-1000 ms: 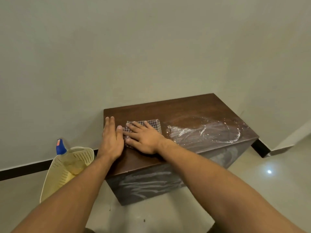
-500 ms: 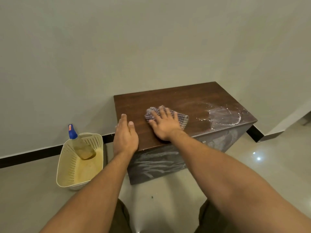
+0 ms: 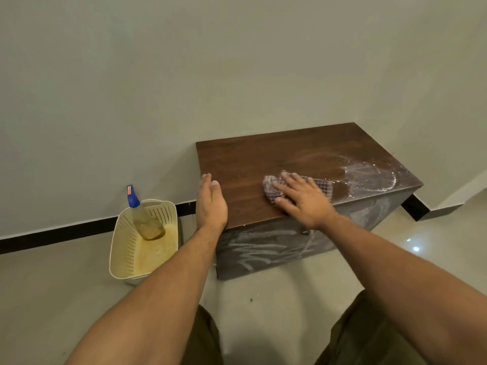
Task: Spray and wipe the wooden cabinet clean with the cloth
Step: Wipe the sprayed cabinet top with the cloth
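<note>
1. Plain grey-green wall [image 3: 184, 88] with a black skirting strip [image 3: 66, 233] backs a pale, glossy floor [image 3: 52, 285].
2. The wooden cabinet [image 3: 250, 164] stands on the floor against the wall, right of centre; its dark brown top faces up.
3. The checked cloth [image 3: 270, 189] lies bunched on the cabinet top, near the front edge and about midway along it.
4. The right hand [image 3: 303, 201] lies flat on the cloth, fingers straight and spread apart, pressing it onto the wood.
5. White smears [image 3: 374, 177] cover the right end of the top, just beside the cloth, and more streaks [image 3: 263, 248] mark the cabinet's near face.
6. The left hand [image 3: 210, 204] rests at the cabinet's near left corner, fingers straight and close together, holding nothing.
7. A cream perforated basket [image 3: 123, 246] sits on the floor left of the cabinet, near the wall.
8. A spray bottle [image 3: 142, 217] with a blue nozzle leans tilted inside the basket, with yellowish liquid in it.
</note>
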